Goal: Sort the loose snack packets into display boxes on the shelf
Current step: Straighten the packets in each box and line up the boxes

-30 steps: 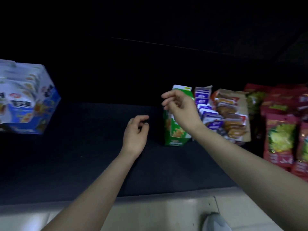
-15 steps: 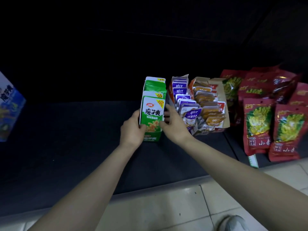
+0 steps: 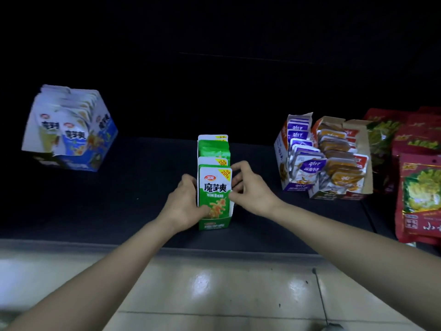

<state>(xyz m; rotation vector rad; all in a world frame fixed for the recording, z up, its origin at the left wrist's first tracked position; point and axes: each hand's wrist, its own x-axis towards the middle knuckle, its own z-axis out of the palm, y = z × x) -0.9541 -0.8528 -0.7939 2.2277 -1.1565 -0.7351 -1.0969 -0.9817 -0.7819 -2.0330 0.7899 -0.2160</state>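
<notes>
Snack packets (image 3: pixel 214 187) in green wrappers stood upright in a green display box (image 3: pixel 213 225) near the front edge of the dark shelf (image 3: pixel 107 206), as the left hand (image 3: pixel 183 201) and right hand (image 3: pixel 250 192) clasped its sides, fingers curled around it.

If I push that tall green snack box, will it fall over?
Probably tippy: the green box stands tall and narrow on the shelf, and the left hand and right hand hold its sides. Likely light, since it holds only thin packets. Its cardboard probably bends if squeezed.
</notes>
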